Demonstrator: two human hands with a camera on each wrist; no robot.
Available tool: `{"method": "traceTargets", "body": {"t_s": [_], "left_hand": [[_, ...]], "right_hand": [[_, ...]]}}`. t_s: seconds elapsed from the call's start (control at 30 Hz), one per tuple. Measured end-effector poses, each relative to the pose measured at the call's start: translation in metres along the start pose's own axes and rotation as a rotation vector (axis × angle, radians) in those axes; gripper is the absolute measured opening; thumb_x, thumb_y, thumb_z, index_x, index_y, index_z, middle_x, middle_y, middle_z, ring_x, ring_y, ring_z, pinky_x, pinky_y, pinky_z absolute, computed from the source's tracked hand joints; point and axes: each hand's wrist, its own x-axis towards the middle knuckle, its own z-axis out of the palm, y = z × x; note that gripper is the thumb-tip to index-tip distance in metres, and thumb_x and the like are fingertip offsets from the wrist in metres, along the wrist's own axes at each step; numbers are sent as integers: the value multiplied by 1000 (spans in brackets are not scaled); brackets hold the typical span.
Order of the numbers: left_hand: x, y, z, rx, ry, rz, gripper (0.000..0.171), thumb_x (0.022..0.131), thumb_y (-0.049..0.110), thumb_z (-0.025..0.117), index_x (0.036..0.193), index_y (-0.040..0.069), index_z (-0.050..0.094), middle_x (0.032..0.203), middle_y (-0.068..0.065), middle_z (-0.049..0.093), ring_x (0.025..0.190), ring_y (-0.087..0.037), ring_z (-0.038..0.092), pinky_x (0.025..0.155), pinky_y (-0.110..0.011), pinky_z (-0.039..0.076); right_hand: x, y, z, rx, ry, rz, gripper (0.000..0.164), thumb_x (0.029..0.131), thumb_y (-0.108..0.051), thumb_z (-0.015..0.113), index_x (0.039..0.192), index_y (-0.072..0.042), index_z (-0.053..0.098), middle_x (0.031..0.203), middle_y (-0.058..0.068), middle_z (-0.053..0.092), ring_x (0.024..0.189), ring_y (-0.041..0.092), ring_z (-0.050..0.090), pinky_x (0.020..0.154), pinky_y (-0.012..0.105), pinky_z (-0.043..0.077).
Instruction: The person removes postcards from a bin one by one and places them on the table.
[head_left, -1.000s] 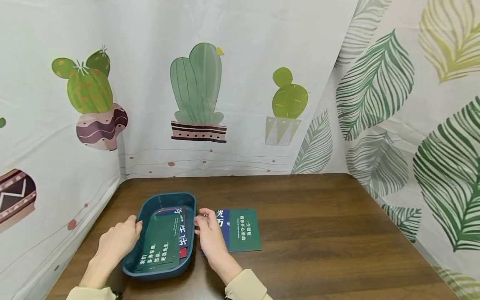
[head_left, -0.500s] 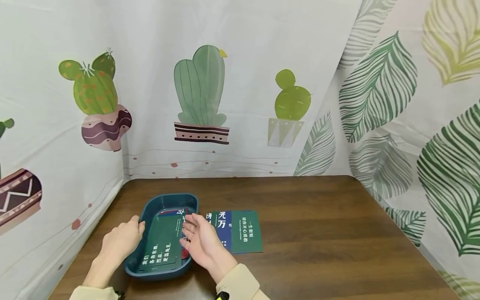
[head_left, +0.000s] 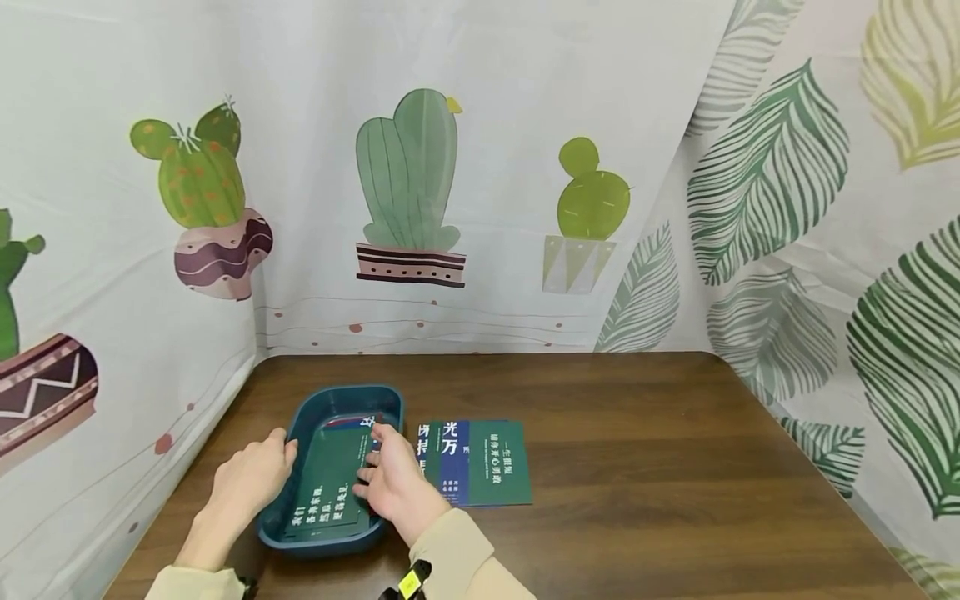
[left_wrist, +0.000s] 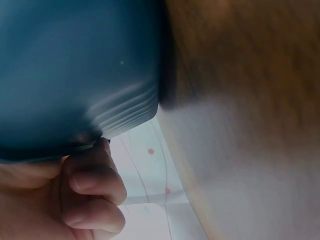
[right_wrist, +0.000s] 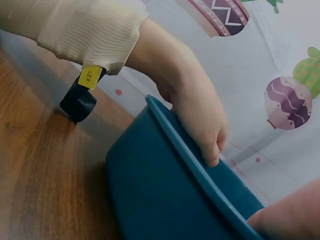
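Observation:
A teal plastic tray (head_left: pixel 322 548) stands on the left part of the table, with several printed cards inside; a green card (head_left: pixel 326 479) with white writing lies on top. My left hand (head_left: pixel 251 475) grips the tray's left rim, its fingers curled under the edge in the left wrist view, where the tray wall (left_wrist: pixel 65 75) fills the upper left. Over the right rim reaches my right hand (head_left: pixel 401 483), fingers loosely spread above the right side of the cards; whether they touch is unclear. In the right wrist view, only a blurred piece of the right hand (right_wrist: pixel 290 220) shows.
Right of the tray, overlapping cards lie on the wooden table (head_left: pixel 637 467): a blue card (head_left: pixel 453 458) and a green card (head_left: pixel 512 467). A curtain (head_left: pixel 495 192) printed with cacti and leaves hangs behind and along the sides. A dark wrist device (head_left: pixel 408 582) sits at the right cuff.
My right hand has moved from the tray's outer right rim to over the cards inside it. The left hand keeps its hold. The whole view has shifted slightly.

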Motion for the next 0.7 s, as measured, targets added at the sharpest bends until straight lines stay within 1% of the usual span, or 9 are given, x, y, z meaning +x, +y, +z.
{"method": "traceTargets", "body": {"t_s": [0.13, 0.23, 0.33, 0.47, 0.53, 0.57, 0.63, 0.7], "left_hand": [[0, 0, 1, -1, 9, 7, 34, 101, 26, 46, 108, -6, 54, 91, -33, 62, 76, -52, 60, 61, -62, 46], [1, 1, 1, -1, 5, 5, 35, 101, 26, 46, 109, -6, 54, 92, -34, 62, 76, -52, 60, 62, -62, 45], [2, 2, 1, 3, 4, 5, 35, 101, 27, 46, 109, -6, 54, 93, -34, 62, 77, -52, 60, 63, -62, 46], [2, 3, -1, 8, -11, -6, 35, 101, 26, 46, 110, -7, 54, 93, -34, 62, 78, -52, 60, 64, -62, 46], [1, 3, -2, 7, -24, -11, 35, 101, 26, 47, 110, -7, 54, 94, -34, 62, 78, -52, 60, 63, -62, 46], [1, 3, -2, 7, -29, -12, 35, 101, 26, 46, 110, -7, 54, 94, -34, 61, 78, -51, 60, 63, -62, 46], [1, 2, -2, 8, -30, -10, 35, 101, 26, 46, 110, -7, 54, 94, -34, 61, 78, -51, 60, 63, -62, 46], [0, 1, -1, 7, -25, -8, 35, 101, 26, 46, 110, -7, 54, 94, -34, 61, 78, -52, 60, 63, -62, 46]], "right_hand": [[1, 5, 2, -43, 34, -38, 62, 99, -26, 47, 149, 4, 25, 147, 45, 7, 135, 63, 7, 104, 71, 13], [1, 8, 3, -106, 63, -83, 57, 98, -24, 47, 147, 2, 31, 149, 40, 15, 136, 60, 13, 103, 71, 17], [1, 10, 4, -156, 90, -112, 49, 97, -23, 48, 140, -1, 40, 147, 33, 25, 134, 57, 21, 100, 70, 22], [2, 12, 6, -180, 126, -119, 41, 94, -20, 51, 131, -3, 47, 142, 26, 33, 130, 51, 30, 96, 68, 29], [3, 13, 7, -218, 155, -118, 36, 92, -17, 53, 125, -4, 49, 137, 22, 38, 125, 46, 35, 92, 64, 33], [4, 14, 9, -243, 169, -118, 34, 90, -15, 54, 122, -5, 50, 133, 19, 41, 121, 42, 38, 88, 60, 36], [5, 15, 11, -304, 196, -125, 31, 86, -12, 57, 117, -7, 51, 125, 14, 45, 111, 35, 43, 77, 49, 40], [7, 15, 14, -360, 215, -127, 31, 82, -9, 58, 112, -10, 51, 115, 11, 50, 97, 28, 48, 64, 39, 38]]}}
